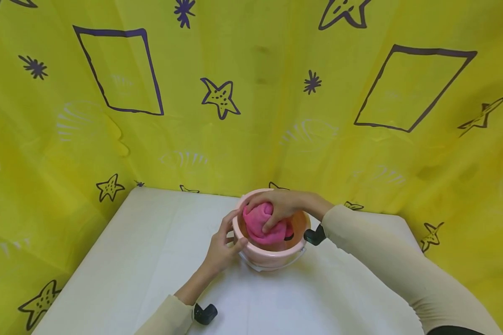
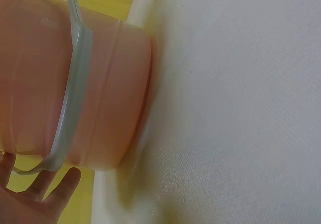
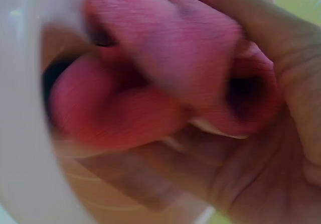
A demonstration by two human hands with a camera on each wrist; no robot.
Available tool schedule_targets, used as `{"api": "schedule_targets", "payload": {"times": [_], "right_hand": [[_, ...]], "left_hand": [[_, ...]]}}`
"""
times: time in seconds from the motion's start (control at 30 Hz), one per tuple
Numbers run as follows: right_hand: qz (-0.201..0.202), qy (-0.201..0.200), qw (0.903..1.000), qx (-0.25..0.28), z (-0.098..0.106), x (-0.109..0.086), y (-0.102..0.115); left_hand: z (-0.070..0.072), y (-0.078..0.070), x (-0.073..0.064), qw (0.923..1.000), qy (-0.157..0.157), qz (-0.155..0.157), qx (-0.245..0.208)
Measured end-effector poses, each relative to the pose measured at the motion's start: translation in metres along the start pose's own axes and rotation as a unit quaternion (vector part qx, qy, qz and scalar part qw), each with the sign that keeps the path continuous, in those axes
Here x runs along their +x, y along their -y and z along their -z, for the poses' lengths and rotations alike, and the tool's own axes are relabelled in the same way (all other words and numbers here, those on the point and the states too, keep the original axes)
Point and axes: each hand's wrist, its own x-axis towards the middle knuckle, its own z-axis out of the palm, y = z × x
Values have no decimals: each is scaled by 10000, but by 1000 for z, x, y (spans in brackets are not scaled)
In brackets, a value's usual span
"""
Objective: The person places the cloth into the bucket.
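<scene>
A pale pink bucket with a whitish handle stands upright on the white table. Inside it is a bunched pink cloth, which my right hand grips from above. In the right wrist view the cloth is folded and blurred between thumb and fingers, close to the bucket's wall. My left hand holds the bucket by its left side, with fingers and thumb spread along the rim. Something dark shows beside the cloth; its kind is hidden.
The white table reaches back to a yellow curtain printed with stars and frames, which also hangs on both sides. The bucket stands near the table's back edge. A small black device sits at the left wrist, another at the right.
</scene>
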Motion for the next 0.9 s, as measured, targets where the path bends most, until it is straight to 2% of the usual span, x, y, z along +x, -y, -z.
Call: {"api": "schedule_targets", "payload": {"times": [0.1,0.2,0.27,0.4,0.5,0.63,0.73,0.9], "right_hand": [[520,439,9964,502,3,-1,2],[1218,799,9850,925,6,-1,3],[1392,839,9822,938,7,-3,4],[1040,659,9900,684,11,-11,8],[614,469,9959,478,13,-17,10],[27,198,9990,409,15,-28,13],[-137,31,9991,397,16,-37,14],[-57,-327,9992,202,18,-54,17]], "left_hand": [[0,-1,0,10000,-9,6,-14],[0,-1,0,9999,0,92,-61],[0,-1,-1,9998,9,166,-77],[1,0,-2,9997,5,248,-86],[1,0,-2,9997,-17,222,-122],[0,-1,-3,9996,-54,232,-126],[0,-1,-4,9996,-67,249,-115],[0,-4,-4,9998,-55,187,-108]]}}
